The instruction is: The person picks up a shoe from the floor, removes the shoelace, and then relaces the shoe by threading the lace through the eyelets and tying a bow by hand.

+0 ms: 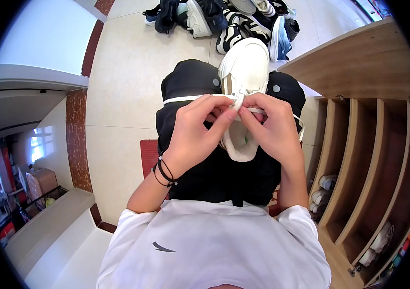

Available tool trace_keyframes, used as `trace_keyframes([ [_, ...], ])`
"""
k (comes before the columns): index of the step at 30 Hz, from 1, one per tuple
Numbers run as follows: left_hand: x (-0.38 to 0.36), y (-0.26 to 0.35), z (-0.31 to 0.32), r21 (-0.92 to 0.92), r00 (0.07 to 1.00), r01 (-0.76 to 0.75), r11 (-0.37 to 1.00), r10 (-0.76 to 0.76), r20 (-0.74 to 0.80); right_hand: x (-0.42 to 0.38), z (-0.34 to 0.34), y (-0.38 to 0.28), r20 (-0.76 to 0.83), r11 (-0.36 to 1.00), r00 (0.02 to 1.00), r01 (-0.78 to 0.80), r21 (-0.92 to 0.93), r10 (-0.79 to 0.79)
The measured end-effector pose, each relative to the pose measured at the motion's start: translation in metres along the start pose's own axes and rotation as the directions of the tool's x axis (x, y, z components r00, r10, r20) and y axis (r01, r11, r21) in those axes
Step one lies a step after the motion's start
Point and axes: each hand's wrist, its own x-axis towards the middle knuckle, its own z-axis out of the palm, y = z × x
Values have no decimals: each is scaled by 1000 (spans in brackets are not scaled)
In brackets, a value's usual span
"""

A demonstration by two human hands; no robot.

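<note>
A white shoe (248, 60) rests between my black-clad knees, its toe pointing away from me and its heel opening toward me. My left hand (202, 126) is at the left of the shoe's tongue, thumb and fingers pinched on the white lace (181, 99), whose loose end runs left over my knee. From the right, my right hand (271, 126) pinches the lace at the same spot, and another end hangs down past my right knee. The fingertips of both hands nearly meet over the top of the lacing. Part of the lace is hidden behind my fingers.
Several shoes (197, 19) lie in a pile on the tiled floor ahead. A wooden shoe cabinet (354, 159) stands open at the right, with some shoes on its lower shelves. Red matting (149, 156) lies beneath me. At the left are a white door and a doorway.
</note>
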Motion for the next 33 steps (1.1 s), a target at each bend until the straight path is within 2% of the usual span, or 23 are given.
trace_keyframes([
  [7,5,0,-2,41,995,95,995,-96,23,-4,4,4,-52,996,998,34,86,-29],
  [9,5,-1,-3,121,998,49,991,-44,-44,-5,-2,5,-76,993,996,44,111,-36],
  [11,4,-4,-12,80,994,93,992,-87,-71,-8,-13,9,-79,999,997,5,46,-2],
  [13,2,-6,-26,64,985,133,989,-125,-121,-8,-22,11,-72,997,997,-7,77,13],
  [14,1,-4,-34,-14,978,140,990,-140,-155,-8,-25,13,-72,997,997,29,74,-24],
  [16,-3,-7,-54,-24,969,151,988,-153,-197,-8,-30,15,-74,995,996,64,72,-59],
  [19,-8,-16,-84,-71,943,197,978,-209,-258,-8,-37,15,-69,997,997,35,70,-30],
  [21,-14,-22,-102,-103,950,180,978,-200,-241,-8,-42,18,-83,996,996,-11,88,18],
  [23,-18,-23,-115,-62,934,157,986,-168,-314,-8,-48,27,-94,998,996,5,58,1],
  [25,-22,-26,-128,-86,916,132,988,-154,-369,-9,-53,27,-110,987,991,-59,148,76],
  [27,-26,-24,-140,-67,910,120,991,-137,-392,-10,-59,26,-60,981,992,-99,169,111],
  [29,-32,-26,-149,-71,910,116,991,-134,-391,-9,-57,26,-106,993,992,72,97,-62],
  [31,-36,-28,-155,-62,872,108,992,-125,-474,-9,-58,25,-91,992,988,128,23,-125],
  [33,-42,-28,-165,-69,868,97,993,-118,-482,-8,-56,24,-70,982,980,185,-49,-188],
])
